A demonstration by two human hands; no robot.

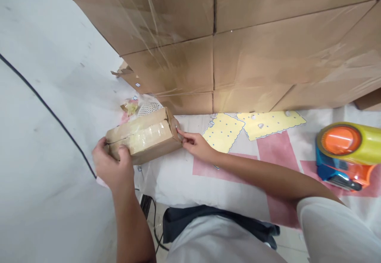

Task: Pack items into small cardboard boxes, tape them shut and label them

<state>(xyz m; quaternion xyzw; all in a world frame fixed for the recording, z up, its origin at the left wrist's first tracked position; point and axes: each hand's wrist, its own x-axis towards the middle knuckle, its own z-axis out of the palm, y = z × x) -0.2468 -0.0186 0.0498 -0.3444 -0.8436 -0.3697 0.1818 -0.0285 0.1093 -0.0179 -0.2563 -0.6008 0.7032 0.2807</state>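
Observation:
A small taped cardboard box (150, 134) lies slightly slanted on the cloth-covered surface at left centre. Shiny clear tape runs along its top. My left hand (114, 160) is closed around the box's left end, the thumb on the near edge and the fingers reaching over the far side. At the right end, my right hand (195, 144) presses its fingertips against the end face, the other fingers curled. Whether a loose bit of tape is between those fingertips is too small to make out.
Large stacked cartons (178, 68) form a wall behind. To the right lies a tape dispenser (342, 171) with a yellow tape roll (366, 144). Yellow patterned pieces (224, 130) mark the pink-and-white cloth (184, 187). A black cable (47, 106) hangs along the left wall.

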